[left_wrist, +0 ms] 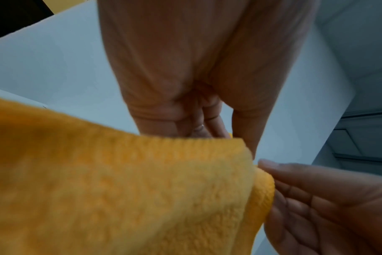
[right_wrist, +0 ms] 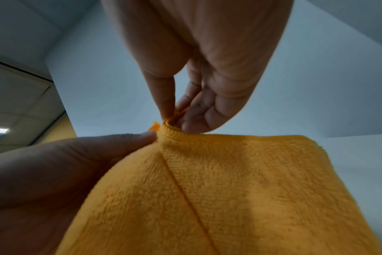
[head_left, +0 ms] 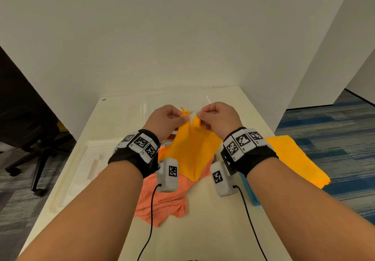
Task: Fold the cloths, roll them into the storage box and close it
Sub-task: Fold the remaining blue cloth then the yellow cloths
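Note:
An orange-yellow cloth (head_left: 192, 149) hangs in the air over the table, folded along a middle crease. My left hand (head_left: 170, 118) pinches one top corner, and my right hand (head_left: 213, 116) pinches the other, the two corners almost touching. In the left wrist view the cloth (left_wrist: 120, 189) fills the lower frame below my left hand (left_wrist: 199, 131). The right wrist view shows my right hand (right_wrist: 177, 113) with thumb and fingers pinched on the cloth's hem (right_wrist: 207, 181). A salmon cloth (head_left: 162, 200) lies crumpled on the table beneath. The clear storage box (head_left: 85, 159) lies at the left.
Another orange cloth (head_left: 294, 159) lies flat at the table's right edge, over a blue cloth (head_left: 251, 191). The white table (head_left: 203, 230) is walled by white panels behind and to the right. An office chair (head_left: 30, 139) stands on the floor at the left.

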The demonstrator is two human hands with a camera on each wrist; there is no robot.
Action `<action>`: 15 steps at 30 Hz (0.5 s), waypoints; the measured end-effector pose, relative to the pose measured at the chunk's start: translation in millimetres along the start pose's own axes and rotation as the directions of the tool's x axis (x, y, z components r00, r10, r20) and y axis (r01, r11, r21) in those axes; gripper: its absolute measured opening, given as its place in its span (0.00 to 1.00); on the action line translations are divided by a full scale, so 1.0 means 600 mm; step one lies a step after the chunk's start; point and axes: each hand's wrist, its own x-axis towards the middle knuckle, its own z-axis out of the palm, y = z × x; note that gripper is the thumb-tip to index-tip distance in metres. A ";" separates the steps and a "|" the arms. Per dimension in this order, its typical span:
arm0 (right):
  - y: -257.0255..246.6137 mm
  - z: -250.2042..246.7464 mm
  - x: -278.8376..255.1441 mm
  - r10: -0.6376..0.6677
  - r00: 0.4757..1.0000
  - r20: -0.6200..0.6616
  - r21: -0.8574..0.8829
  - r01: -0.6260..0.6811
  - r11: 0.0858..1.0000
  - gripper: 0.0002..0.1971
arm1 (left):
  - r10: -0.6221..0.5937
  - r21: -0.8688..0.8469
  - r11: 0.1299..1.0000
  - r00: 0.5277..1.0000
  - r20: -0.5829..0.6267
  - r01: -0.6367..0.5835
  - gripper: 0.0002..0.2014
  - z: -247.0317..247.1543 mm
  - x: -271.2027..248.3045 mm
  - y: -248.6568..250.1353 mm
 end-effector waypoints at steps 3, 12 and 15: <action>-0.005 0.002 -0.002 -0.020 1.000 0.021 -0.001 0.020 1.000 0.05 | 0.014 -0.024 1.000 0.999 0.033 -0.013 0.07 0.006 -0.004 0.007; -0.010 0.001 0.002 -0.062 0.997 0.035 -0.024 0.063 0.998 0.05 | 0.027 -0.067 0.998 0.994 0.107 -0.020 0.04 0.008 -0.014 0.022; -0.011 0.000 0.001 -0.090 0.995 0.054 -0.041 0.092 0.995 0.06 | 0.008 -0.134 0.991 0.995 0.101 0.006 0.07 0.006 -0.015 0.023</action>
